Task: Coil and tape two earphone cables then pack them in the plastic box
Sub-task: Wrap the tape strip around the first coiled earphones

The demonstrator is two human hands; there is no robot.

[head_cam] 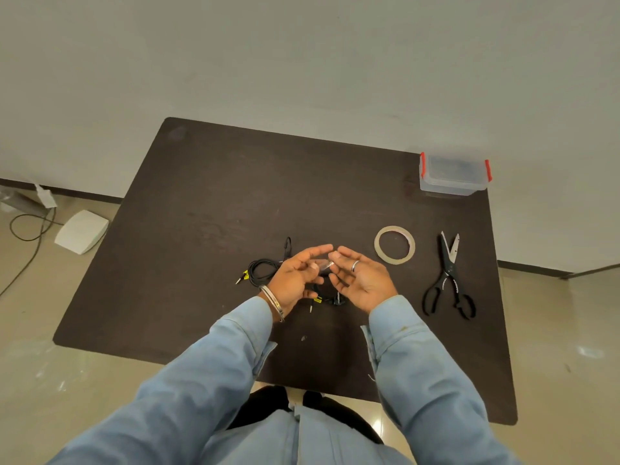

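On the table, head view: a dark table (pixel 208 203) is seen from above, with both hands raised over its middle, toward the near edge.
Left hand: the left hand (pixel 295 280) is held palm inward with fingers loosely extended; a small clear piece of tape (pixel 324 266) is pinched between its fingertips and those of the other hand. A metal bangle (pixel 272 299) is worn at the wrist.
Right hand: the right hand (pixel 360 278) is held palm inward, fingers loosely extended, meeting the left at the tape; a ring (pixel 355 265) is worn on one finger.
First earphone cable: a coiled black earphone cable (pixel 260 268) is laid on the table just left of the left hand, its plug pointing toward the left edge.
Second earphone cable: a second black cable (pixel 327 298) is seen below and between the hands; whether it is held cannot be told.
Tape roll: a tape roll (pixel 394 245) is laid flat just right of the right hand.
Scissors: black-handled scissors (pixel 449 280) are laid near the right edge, blades toward the far edge.
Plastic box: a clear plastic box (pixel 453 177) with red clips is set at the far right corner, lid on.
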